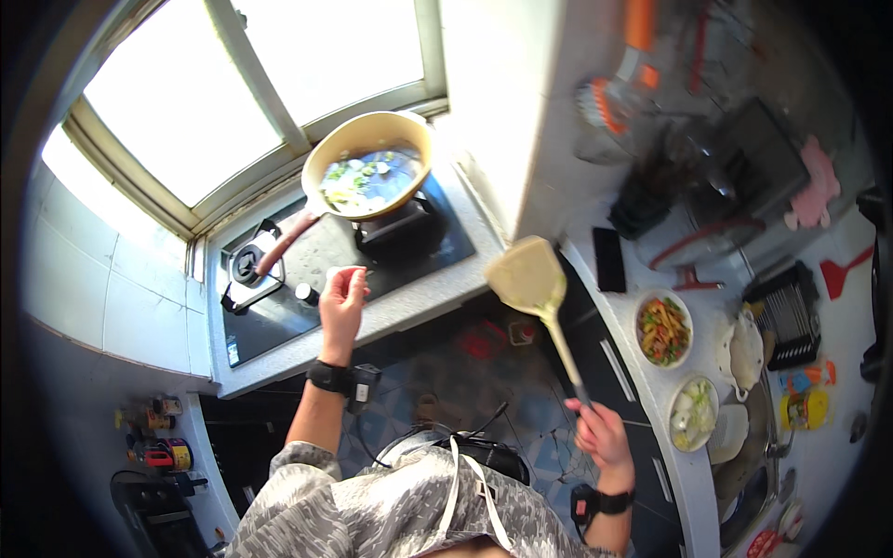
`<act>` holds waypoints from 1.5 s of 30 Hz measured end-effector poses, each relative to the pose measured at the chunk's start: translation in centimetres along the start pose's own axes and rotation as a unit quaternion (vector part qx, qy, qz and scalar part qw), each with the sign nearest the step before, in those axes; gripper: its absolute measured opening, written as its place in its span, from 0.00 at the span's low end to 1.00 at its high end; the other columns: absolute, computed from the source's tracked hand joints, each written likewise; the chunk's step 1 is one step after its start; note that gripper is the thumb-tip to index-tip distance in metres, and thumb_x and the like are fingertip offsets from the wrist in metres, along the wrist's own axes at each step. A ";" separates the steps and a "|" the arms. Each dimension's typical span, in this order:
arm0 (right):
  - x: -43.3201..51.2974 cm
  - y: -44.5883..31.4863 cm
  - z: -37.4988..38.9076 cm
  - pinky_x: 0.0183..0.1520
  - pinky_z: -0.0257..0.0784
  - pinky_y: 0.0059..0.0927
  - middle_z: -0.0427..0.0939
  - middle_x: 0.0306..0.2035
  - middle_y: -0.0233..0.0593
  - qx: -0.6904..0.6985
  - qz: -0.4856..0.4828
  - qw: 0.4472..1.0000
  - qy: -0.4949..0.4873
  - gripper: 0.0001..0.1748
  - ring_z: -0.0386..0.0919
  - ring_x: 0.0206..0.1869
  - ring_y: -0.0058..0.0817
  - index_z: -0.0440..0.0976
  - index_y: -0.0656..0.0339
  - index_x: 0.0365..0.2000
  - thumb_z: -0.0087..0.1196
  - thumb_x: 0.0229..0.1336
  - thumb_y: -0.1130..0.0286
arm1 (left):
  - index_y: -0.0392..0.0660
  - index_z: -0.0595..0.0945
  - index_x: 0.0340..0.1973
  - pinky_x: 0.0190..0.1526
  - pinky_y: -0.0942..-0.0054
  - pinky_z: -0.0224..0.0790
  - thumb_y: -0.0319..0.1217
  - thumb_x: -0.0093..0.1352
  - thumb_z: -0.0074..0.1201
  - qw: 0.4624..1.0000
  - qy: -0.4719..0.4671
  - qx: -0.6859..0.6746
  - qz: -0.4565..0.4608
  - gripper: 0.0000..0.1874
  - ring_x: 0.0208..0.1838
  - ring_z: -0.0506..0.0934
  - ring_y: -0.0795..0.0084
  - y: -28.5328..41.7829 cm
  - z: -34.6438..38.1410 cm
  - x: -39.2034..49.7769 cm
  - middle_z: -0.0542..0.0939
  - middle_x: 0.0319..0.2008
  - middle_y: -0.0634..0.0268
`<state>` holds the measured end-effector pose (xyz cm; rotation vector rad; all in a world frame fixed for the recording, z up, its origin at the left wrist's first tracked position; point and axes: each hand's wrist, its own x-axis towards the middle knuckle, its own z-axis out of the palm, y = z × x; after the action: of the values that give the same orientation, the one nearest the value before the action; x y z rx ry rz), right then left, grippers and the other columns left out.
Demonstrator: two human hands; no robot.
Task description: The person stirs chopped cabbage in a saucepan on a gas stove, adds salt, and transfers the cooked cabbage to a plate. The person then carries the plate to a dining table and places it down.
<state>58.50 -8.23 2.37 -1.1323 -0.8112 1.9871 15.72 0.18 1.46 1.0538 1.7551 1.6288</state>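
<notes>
A yellow-lined wok (pixel 370 160) stands on the right burner of a black gas cooktop (pixel 328 279); pale and green chopped vegetables (pixel 352 181) lie in it. Its brown handle (pixel 287 243) points toward the left burner. My left hand (pixel 344 296) is raised over the cooktop's front edge near a control knob, fingers curled; whether something small is between the fingertips cannot be told. Off to the right, my right hand (pixel 600 432) grips the dark end of a cream-coloured spatula (pixel 530 279), its blade up and apart from the wok, with a green bit stuck near the neck.
On the right counter are a dark phone (pixel 609 259), a bowl of cooked food (pixel 663 329), a bowl of pale cut vegetables (pixel 694 413), a dish rack (pixel 792 317) and a sink (pixel 743 499). A window (pixel 272 91) is behind the cooktop. Bottles and jars (pixel 164 453) stand at lower left.
</notes>
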 end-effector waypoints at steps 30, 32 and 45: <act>21.0 -7.1 23.5 0.41 0.76 0.31 0.80 0.35 0.53 -0.472 -0.344 0.778 0.231 0.19 0.82 0.40 0.39 0.78 0.64 0.43 0.56 0.59 0.60 | 0.45 0.71 0.34 0.18 0.81 0.54 0.27 0.67 0.52 0.680 -0.399 -0.363 -0.497 0.05 0.15 0.60 0.85 -4.3 -16.3 9.4 0.63 0.16 0.76; 20.3 -8.1 23.8 0.39 0.76 0.34 0.79 0.33 0.54 -0.514 -0.386 0.734 0.220 0.17 0.80 0.38 0.44 0.78 0.63 0.42 0.55 0.59 0.60 | 0.44 0.71 0.35 0.18 0.80 0.53 0.27 0.67 0.51 0.667 -0.417 -0.360 -0.503 0.05 0.14 0.59 0.84 -2.5 -17.6 6.6 0.62 0.16 0.75; 1.6 -7.7 16.1 0.26 0.71 0.32 0.79 0.22 0.39 -0.662 -0.398 0.616 0.154 0.15 0.77 0.23 0.35 0.80 0.50 0.43 0.58 0.55 0.59 | 0.41 0.70 0.34 0.17 0.77 0.55 0.24 0.63 0.54 0.676 -0.504 -0.204 -0.497 0.08 0.13 0.61 0.78 8.2 -14.0 -11.0 0.64 0.16 0.69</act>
<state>45.60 -5.41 14.50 -1.3251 -2.2016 0.1589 12.22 -17.05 10.07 0.3989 0.7861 0.4454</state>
